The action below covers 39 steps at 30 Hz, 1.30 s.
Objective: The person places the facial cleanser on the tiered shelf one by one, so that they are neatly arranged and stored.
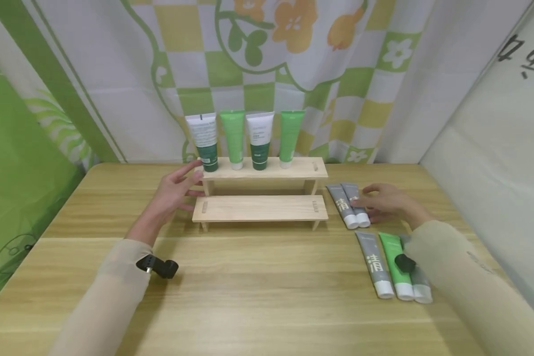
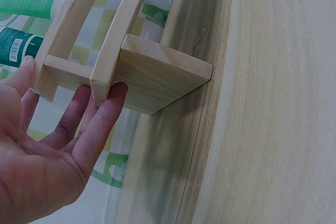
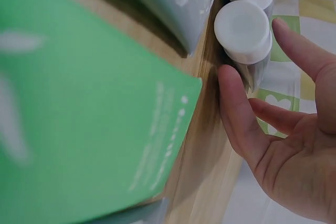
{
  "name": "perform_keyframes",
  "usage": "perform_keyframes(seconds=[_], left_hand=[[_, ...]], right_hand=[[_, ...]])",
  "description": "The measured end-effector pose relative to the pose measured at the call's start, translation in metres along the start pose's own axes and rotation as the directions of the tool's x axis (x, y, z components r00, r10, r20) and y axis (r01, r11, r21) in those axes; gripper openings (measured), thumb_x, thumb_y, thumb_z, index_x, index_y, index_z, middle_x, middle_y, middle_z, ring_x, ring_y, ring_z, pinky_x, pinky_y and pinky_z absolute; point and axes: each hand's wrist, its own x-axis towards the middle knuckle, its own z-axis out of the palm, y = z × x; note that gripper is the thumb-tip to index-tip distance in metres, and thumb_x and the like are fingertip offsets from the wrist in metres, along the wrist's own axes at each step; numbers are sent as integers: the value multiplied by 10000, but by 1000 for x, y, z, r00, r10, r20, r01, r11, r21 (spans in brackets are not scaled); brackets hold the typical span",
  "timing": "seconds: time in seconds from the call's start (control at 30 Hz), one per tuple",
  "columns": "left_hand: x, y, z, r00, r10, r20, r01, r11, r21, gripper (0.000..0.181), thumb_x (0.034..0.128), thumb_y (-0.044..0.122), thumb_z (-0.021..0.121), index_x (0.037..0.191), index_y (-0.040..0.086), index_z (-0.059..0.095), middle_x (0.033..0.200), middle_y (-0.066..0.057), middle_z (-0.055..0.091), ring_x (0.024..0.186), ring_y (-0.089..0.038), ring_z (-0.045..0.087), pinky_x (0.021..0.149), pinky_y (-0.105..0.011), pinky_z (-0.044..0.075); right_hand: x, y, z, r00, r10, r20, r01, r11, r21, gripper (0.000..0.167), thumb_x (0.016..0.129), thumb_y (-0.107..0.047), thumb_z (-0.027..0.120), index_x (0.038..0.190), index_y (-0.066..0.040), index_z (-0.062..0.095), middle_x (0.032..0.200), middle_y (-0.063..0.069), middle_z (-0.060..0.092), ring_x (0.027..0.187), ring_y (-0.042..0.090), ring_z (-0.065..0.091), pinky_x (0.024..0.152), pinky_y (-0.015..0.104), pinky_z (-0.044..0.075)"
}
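My left hand (image 1: 171,193) is at the left end of a two-tier wooden stand (image 1: 258,207), its extended fingers touching the plank ends in the left wrist view. Four tubes stand cap-down on the upper plank: a white-and-green tube (image 1: 202,141), a light green tube (image 1: 235,138), another white-and-green tube (image 1: 260,141) and another light green tube (image 1: 290,138). My right hand (image 1: 387,202) reaches beside two grey tubes (image 1: 343,205) lying right of the stand. In the right wrist view, its thumb and fingers are spread around the nearer white cap (image 3: 242,30), not closed on it.
Nearer on the wooden table (image 1: 249,296) lie a grey tube (image 1: 374,262), a green tube (image 1: 396,264) and another grey tube (image 1: 422,287), partly covered by the right sleeve. A patterned curtain (image 1: 187,74) hangs behind the stand; a white sheet (image 1: 494,133) borders the right side.
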Motion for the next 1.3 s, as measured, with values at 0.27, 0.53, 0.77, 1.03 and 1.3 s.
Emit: perform_keyframes(seconds=[0.27,0.53,0.77,1.03,1.3], left_hand=[[0,-3,-2,1000,0,-5,0,1000,-11,635,980,545,581,1555,384,365,1402,-204,496,1188,-398,600,729,-428,586],[2,-1,0,1000,3,-14,-3,1000,4,651,974,563,577,1558,366,369,1389,-200,517,1168,-383,617,731,-430,588],[0,-1,0,1000,-8,-16,8,1000,9,655,972,567,576,1560,371,363,1400,-204,502,1180,-382,609,732,-425,586],[1,-1,0,1000,-4,-5,4,1000,15,653,970,572,575,1557,383,362,1410,-204,492,1193,-390,601,741,-428,586],[0,-1,-1,1000,-6,-12,6,1000,8,654,966,574,582,1554,387,366,1409,-196,497,1171,-364,615,748,-434,585]], right_hand=[[12,-4,-2,999,35,10,-34,998,-51,827,950,-280,723,1482,136,246,1199,279,523,961,279,632,801,394,582],[9,0,-5,999,34,11,-33,996,-89,835,921,-273,754,1454,136,258,1028,221,591,803,232,663,731,397,592],[7,1,-6,998,52,46,-49,997,-64,803,904,-203,757,1417,144,247,910,166,605,700,210,659,671,387,596],[7,11,-10,998,51,44,-50,998,-23,822,910,-194,743,1428,167,217,955,169,594,713,181,655,692,374,599],[1,11,-16,999,5,44,-9,994,109,858,953,-181,701,1512,116,121,985,106,601,752,146,640,715,333,595]])
